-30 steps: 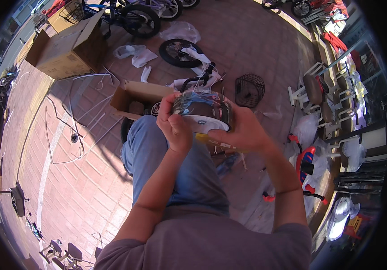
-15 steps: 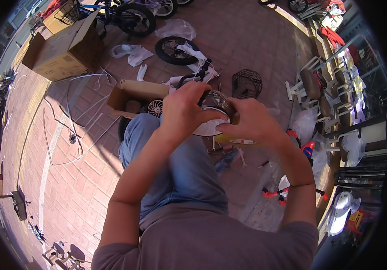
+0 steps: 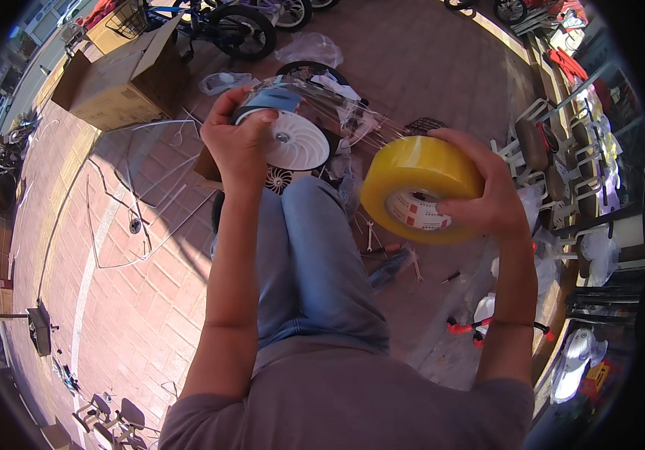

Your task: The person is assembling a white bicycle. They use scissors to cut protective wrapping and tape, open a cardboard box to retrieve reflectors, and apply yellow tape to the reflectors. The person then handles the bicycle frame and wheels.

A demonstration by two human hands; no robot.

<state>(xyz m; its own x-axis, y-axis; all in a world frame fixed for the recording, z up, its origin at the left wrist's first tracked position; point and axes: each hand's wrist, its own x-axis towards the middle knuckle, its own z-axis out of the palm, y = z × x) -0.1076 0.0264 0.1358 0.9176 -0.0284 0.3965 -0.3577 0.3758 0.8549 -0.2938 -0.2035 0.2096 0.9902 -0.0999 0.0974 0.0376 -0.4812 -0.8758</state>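
Note:
My left hand [image 3: 236, 142] grips a small white wheel [image 3: 296, 141] with curved spokes and a thin black rim, thumb over its near face. A thick roll of yellowish packing tape [image 3: 393, 176] is in my right hand [image 3: 491, 191], the thumb hooked inside its printed core. A clear strip of tape [image 3: 363, 124] stretches taut from the roll to the wheel. Both hands are raised over my knees, well apart. Under the white wheel a similar fan-spoked wheel [image 3: 278, 178] shows, partly covered.
Beyond my hands lie a larger bicycle wheel [image 3: 311, 72], plastic wrap [image 3: 309, 49] and a wire basket [image 3: 423, 124]. A big open carton [image 3: 116, 88] stands far left. Wrenches [image 3: 370, 236] lie right of my knees. Bicycles [image 3: 241, 31] stand at the back; seats and frames [image 3: 530, 142] line the right.
My hands were close together around the wheel and tape. My left hand has moved left and up with the wheel, my right hand right with the roll, drawing tape out between them.

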